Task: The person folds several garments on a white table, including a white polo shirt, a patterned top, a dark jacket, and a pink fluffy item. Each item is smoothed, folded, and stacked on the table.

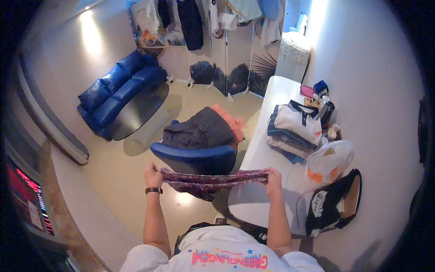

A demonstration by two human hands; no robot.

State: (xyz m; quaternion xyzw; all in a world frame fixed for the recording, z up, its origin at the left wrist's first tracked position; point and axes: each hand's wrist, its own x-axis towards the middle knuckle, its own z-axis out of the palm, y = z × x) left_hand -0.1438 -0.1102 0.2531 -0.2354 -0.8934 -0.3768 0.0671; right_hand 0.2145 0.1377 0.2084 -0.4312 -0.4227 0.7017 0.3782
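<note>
A purple patterned garment (pixel 210 182) is stretched sideways between my two hands, its lower part sagging in the middle. My left hand (pixel 153 176) grips one end of its upper edge; a dark watch or band circles that wrist. The other end is pinched in my right hand (pixel 274 181), above the near corner of the white table (pixel 251 204). Just beyond the cloth stands a blue chair (pixel 197 157). Dark clothing (pixel 200 129) is heaped on its seat, together with a coral-coloured cloth (pixel 231 120).
Folded clothes (pixel 295 129) are stacked on the table. Nearby are a plastic bag (pixel 331 161), a black bag (pixel 331 207) and several small items. A blue sofa (pixel 119 90) and a dark oval table (pixel 139 112) stand at far left. Clothes hang before a folding screen (pixel 226 68).
</note>
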